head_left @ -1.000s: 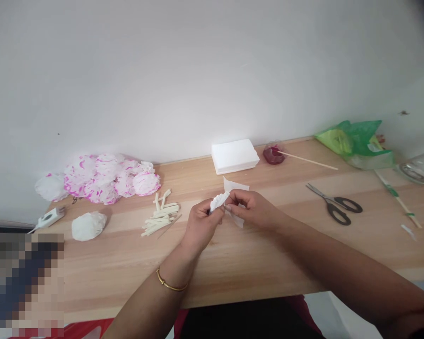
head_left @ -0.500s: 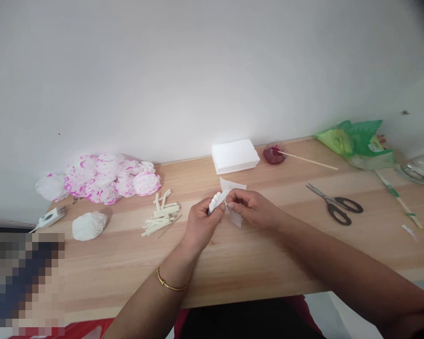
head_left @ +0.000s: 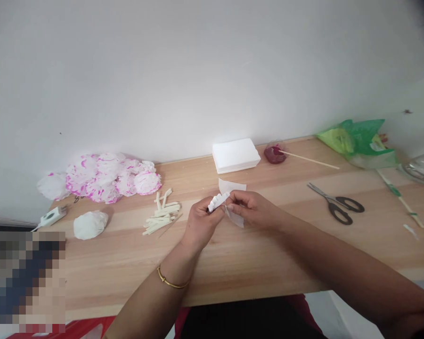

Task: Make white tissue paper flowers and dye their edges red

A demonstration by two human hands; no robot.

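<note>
My left hand is closed around a narrow, pleated strip of white tissue paper, which tilts up to the right over the table. Close beside it, my right hand pinches the same paper near its middle. Loose, thin flaps of tissue spread out above and below the right fingers. What lies between the fingertips is too small to make out. Left of my hands lies a loose pile of pale, cream-coloured strips. Behind my hands sits a stack of white tissues.
Pink-edged paper flowers are heaped at the back left, with a white paper ball in front. Scissors lie on the right. Behind them are a dark red bag with a stick and a green plastic bag.
Both hands stay almost in place on the tissue paper. The pleated strip is turned slightly, and the lower flap has shifted a little to the right.
</note>
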